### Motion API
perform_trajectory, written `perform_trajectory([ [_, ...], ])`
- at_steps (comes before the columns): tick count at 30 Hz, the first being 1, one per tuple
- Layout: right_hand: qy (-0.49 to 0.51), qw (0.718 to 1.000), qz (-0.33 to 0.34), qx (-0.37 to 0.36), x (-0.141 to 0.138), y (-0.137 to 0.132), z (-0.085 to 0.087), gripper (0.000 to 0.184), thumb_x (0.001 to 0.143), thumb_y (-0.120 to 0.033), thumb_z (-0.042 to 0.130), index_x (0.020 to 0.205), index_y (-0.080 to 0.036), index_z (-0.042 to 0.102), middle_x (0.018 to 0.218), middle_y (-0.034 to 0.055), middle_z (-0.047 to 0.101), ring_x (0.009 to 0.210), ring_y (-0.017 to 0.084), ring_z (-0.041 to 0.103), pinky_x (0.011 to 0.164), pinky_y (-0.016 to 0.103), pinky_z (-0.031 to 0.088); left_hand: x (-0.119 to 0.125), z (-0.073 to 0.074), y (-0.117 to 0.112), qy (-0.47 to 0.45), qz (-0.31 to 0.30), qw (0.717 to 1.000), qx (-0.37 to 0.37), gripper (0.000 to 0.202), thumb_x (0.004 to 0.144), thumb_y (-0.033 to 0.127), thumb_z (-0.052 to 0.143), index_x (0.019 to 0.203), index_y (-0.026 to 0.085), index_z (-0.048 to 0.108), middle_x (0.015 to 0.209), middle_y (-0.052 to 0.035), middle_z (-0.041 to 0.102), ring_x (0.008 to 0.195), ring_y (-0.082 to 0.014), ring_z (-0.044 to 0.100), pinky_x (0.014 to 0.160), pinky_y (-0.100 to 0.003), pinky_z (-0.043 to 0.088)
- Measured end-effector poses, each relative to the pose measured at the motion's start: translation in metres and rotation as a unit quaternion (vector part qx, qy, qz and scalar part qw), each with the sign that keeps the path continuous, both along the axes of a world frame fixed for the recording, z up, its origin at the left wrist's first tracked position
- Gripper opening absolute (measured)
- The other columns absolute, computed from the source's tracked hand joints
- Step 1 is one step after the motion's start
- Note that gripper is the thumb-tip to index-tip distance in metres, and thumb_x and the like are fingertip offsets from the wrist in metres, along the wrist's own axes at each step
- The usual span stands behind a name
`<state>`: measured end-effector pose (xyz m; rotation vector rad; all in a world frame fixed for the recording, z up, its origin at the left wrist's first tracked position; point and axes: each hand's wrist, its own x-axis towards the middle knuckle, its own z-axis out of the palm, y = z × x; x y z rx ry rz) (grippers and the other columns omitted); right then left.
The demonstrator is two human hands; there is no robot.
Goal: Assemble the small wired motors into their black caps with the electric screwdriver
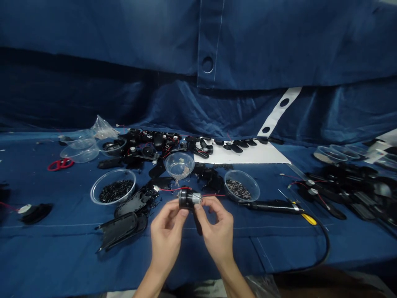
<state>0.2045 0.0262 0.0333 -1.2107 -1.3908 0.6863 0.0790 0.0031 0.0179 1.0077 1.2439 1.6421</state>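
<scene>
The left hand (167,231) has its thumb and fingers closed on the black round end of a small motor unit (185,198), while the right hand (218,231) pinches near its silver end; the unit thus sits between the fingertips of both hands, above the blue cloth (217,260), with a dark piece (197,223) hanging down between the thumbs; a red wire (173,190) runs out over the left fingers to a white connector (156,188), which looks loose and unplugged; as far as can be judged, the silver body is already set against the black end, though whether it is fully seated cannot be told; left of the left hand lie black shells (119,231), open and not closed around anything; beyond them stands a bowl (95,193) of black screws (116,191), and just past the right hand a second bowl (254,193) of small screws (237,188); to the right of the right hand a corded screwdriver (273,207) lies untouched, so fastening and enclosing this unit appear not yet done; straight beyond both hands, many black parts (159,142) lie heaped, some with red wires.
</scene>
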Motion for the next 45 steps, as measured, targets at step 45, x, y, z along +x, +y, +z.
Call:
perform_trajectory([
  [45, -0.004, 0.991, 0.114, -0.077, 0.019, 0.005, 0.010, 0.011, 0.084, -0.026, 0.068, 0.074, -0.021, 0.067, 0.077, -0.0014, 0.066, 0.077, 0.016, 0.057, 0.076, 0.029, 0.040, -0.020, -0.009, -0.002, -0.124, -0.173, 0.977, -0.010, 0.028, 0.093, 0.031, 0.074, 0.074, 0.020, 0.056, 0.085, -0.0003, 0.060, 0.089, -0.0170, 0.058, 0.103, -0.031, 0.046],
])
